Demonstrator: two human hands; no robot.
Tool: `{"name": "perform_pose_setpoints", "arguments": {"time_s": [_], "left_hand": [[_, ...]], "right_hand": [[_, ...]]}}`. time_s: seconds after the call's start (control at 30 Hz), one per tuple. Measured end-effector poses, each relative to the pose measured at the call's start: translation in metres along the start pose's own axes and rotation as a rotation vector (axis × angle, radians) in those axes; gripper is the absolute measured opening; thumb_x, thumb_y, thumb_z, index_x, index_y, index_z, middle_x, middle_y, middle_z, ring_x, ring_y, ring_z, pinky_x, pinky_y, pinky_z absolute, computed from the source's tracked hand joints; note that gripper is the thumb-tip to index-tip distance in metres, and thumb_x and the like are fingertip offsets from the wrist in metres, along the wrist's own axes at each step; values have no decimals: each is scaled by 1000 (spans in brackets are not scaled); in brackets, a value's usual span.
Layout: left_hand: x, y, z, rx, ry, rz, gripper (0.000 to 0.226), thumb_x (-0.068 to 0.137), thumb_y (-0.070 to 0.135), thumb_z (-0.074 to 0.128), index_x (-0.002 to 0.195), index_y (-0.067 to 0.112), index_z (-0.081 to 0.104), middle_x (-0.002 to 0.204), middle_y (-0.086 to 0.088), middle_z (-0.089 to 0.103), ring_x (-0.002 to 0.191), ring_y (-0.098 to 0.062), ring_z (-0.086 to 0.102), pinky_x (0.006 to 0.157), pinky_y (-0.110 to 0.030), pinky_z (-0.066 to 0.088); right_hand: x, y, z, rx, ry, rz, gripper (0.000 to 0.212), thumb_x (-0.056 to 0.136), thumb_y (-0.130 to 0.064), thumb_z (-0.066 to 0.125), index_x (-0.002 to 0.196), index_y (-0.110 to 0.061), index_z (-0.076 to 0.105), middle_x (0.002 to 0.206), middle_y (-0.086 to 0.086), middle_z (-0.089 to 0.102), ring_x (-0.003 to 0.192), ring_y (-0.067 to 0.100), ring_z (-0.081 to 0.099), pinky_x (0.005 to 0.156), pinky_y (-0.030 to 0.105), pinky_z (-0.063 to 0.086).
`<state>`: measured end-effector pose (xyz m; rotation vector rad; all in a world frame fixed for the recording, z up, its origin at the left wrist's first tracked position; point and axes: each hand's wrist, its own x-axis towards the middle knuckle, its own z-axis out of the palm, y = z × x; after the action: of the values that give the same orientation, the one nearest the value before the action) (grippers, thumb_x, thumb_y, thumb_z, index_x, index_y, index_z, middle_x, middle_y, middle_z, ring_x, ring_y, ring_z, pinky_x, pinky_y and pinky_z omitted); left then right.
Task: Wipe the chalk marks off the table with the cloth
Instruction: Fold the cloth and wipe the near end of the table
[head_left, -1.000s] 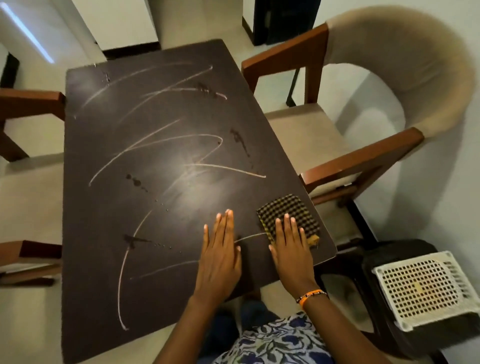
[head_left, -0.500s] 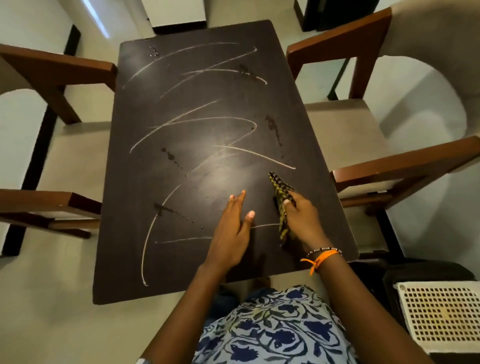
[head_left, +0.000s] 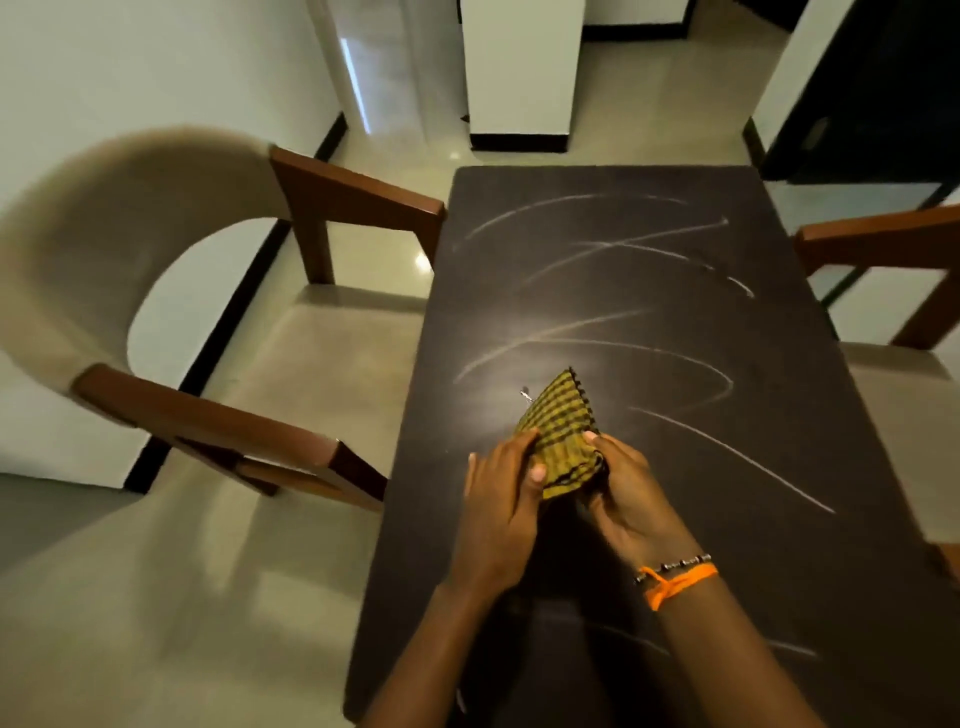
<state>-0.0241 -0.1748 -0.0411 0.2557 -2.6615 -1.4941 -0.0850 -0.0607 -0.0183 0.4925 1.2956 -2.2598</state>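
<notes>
Both hands, left (head_left: 501, 512) and right (head_left: 626, 501), had their grip clamped on the checked cloth (head_left: 563, 439) above the chalk-marked worktop (head_left: 675, 519).

Wooden-armed chair (head_left: 218, 415) on the left, another chair (head_left: 893, 244) right.
</notes>
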Motion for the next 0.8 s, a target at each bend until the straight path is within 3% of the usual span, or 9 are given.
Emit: {"name": "perform_pose_setpoints", "arguments": {"time_s": [0.07, 0.23, 0.37, 0.47, 0.57, 0.6, 0.67, 0.73, 0.8], "left_hand": [[33, -24, -31, 7, 13, -1, 43, 93, 41, 31, 130, 25, 47, 124, 16, 50, 121, 2, 42, 117, -37, 12], [124, -75, -80, 102, 2, 33, 42, 95, 42, 37, 130, 22, 48, 128, 7, 53, 121, -9, 43, 108, -41, 30], [196, -98, -94, 222, -61, -30, 42, 92, 28, 50, 133, 21, 44, 136, 3, 47, 127, -18, 40, 111, -43, 26], [251, -108, -97, 196, -54, -143, 45, 93, 25, 50, 136, 16, 42, 141, -3, 44, 130, -21, 39, 113, -41, 24], [296, -117, -95, 203, -90, -164, 48, 93, 21, 52, 138, 12, 40, 141, -7, 45, 130, -24, 41, 112, -43, 28], [309, -120, -94, 190, -98, -174, 48, 92, 20, 53, 138, 11, 40, 140, -7, 46, 130, -25, 42, 111, -43, 32], [331, -126, -91, 198, -104, -199, 45, 92, 16, 53, 135, 11, 42, 138, -9, 48, 128, -26, 44, 108, -45, 35], [348, -132, -87, 249, -94, -193, 39, 91, 13, 51, 130, 9, 46, 132, -10, 52, 124, -28, 47, 105, -47, 37], [364, -140, -80, 289, -71, -171, 36, 91, 10, 48, 126, 8, 47, 130, -12, 52, 124, -30, 46, 106, -48, 35]], "right_hand": [[29, 3, 39, -43, 5, -8, 28, 97, -5, 37, 89, 0, 63, 71, 6, 74, 66, 13, 71, 58, 21, 56], [108, -11, 92, -215, 49, -68, 25, 96, -5, 38, 97, 5, 61, 77, 11, 72, 70, 18, 69, 64, 26, 56], [162, -59, 107, -342, 117, -230, 26, 96, -3, 37, 90, -2, 62, 66, 1, 71, 58, 8, 66, 57, 20, 55], [212, -99, 117, -671, 222, -441, 23, 94, 0, 39, 93, 2, 61, 74, 10, 61, 65, 15, 55, 63, 27, 45], [276, -114, 135, -1080, 242, -610, 21, 93, -2, 41, 89, 3, 61, 78, 13, 54, 70, 21, 48, 60, 26, 38], [301, -111, 143, -1183, 223, -633, 23, 93, -5, 43, 97, 3, 64, 84, 16, 61, 78, 24, 55, 66, 27, 42], [346, -91, 161, -1376, 150, -611, 32, 95, -12, 43, 120, 0, 59, 120, 18, 63, 112, 29, 57, 92, 32, 41], [389, -62, 176, -1597, 43, -535, 43, 99, -21, 38, 139, -7, 42, 147, 13, 41, 136, 28, 37, 111, 39, 24], [421, -33, 183, -1834, -10, -474, 53, 100, -33, 32, 149, -18, 19, 159, 2, 12, 146, 26, 9, 115, 52, 1]]}}
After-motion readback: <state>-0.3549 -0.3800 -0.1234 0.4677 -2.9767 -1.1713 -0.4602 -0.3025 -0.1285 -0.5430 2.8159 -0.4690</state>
